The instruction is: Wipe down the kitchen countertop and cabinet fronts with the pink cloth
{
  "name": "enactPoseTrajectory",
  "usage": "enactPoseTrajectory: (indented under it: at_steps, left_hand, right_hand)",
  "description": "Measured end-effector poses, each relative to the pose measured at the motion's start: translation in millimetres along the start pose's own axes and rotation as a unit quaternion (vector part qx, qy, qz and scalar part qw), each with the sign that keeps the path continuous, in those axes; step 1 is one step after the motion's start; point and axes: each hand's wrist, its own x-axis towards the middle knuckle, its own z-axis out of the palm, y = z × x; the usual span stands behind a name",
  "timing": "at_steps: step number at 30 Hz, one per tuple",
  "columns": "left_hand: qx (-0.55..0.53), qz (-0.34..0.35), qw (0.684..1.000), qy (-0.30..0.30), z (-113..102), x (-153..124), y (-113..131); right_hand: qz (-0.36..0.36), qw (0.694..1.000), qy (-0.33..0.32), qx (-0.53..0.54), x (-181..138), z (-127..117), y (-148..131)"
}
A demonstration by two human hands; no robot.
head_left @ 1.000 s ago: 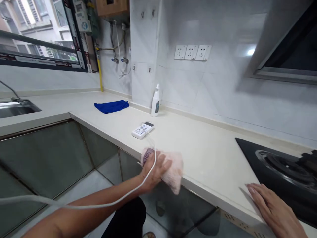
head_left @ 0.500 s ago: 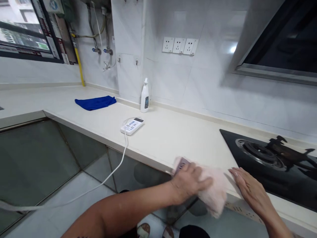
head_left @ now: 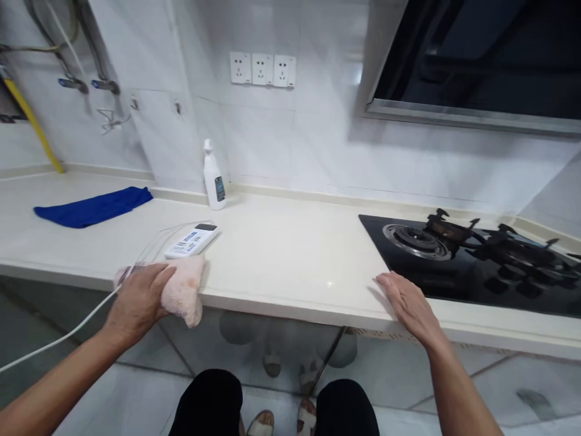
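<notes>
My left hand (head_left: pixel 140 298) is closed on a pink cloth (head_left: pixel 182 289) at the counter's front edge, with part of the cloth hanging over. Just behind the cloth lies a white power bank-like device (head_left: pixel 191 241) with a dark end; its white cable (head_left: pixel 86 318) runs down past my left hand. My right hand (head_left: pixel 406 303) rests flat, fingers stretched out, on the cream countertop (head_left: pixel 290 254) beside the front left corner of the black gas stove (head_left: pixel 422 266). Nothing shows in that hand.
A white spray bottle (head_left: pixel 213 178) stands against the wall. Left of it a blue cloth (head_left: pixel 93 207) lies on the counter. Wall sockets (head_left: pixel 262 69) are above, and a dark range hood (head_left: pixel 481 60) overhangs the stove. Grey cabinet doors (head_left: pixel 281 345) are below.
My left hand has carried the pink cloth leftward along the counter edge, from near my right hand to in front of the white device. My right hand stays by the stove. The view has turned right.
</notes>
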Motion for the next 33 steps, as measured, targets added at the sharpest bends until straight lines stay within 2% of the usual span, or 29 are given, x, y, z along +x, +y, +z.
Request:
enactPoseTrajectory:
  at_steps: [3,6,9,12,15,18,20,22,25,27,30,33]
  left_hand:
    - [0.004,0.014,1.0,-0.007,0,7,18]
    - [0.035,0.044,0.998,-0.042,0,23,70]
    - [0.042,0.088,0.995,-0.036,5,45,144]
    - [0.032,0.135,0.99,0.007,12,69,229]
    - [0.0,0.15,0.988,0.023,19,94,313]
    - [-0.036,0.165,0.986,0.01,23,115,381]
    - [-0.057,0.171,0.984,0.008,23,124,409]
    - [-0.082,0.175,0.981,0.005,22,129,420]
    - [-0.123,0.202,0.972,-0.009,18,127,404]
    - [-0.164,0.232,0.959,-0.019,14,122,376]
    - [-0.279,0.252,0.926,-0.047,4,116,317]
    - [-0.357,0.177,0.913,-0.083,-8,119,256]
  right_hand:
    - [0.008,1.0,0.017,-0.002,1,0,-8]
    - [0.004,0.999,0.037,0.005,-1,-1,-14]
    - [0.002,0.998,0.054,0.03,-2,-2,-18]
    - [0.002,0.996,0.074,0.047,0,-5,-16]
    - [0.019,0.991,0.108,0.073,1,-9,-19]
    - [0.042,0.964,0.213,0.154,-11,-9,-38]
    - [0.029,0.94,0.28,0.193,-32,-3,-60]
    - [-0.025,0.936,0.299,0.183,-57,10,-81]
    - [-0.125,0.957,0.251,0.08,-85,33,-97]
    - [-0.162,0.967,0.195,-0.025,-89,40,-97]
    - [-0.17,0.965,0.129,-0.155,-77,34,-93]
    - [-0.179,0.955,0.091,-0.219,-55,30,-98]
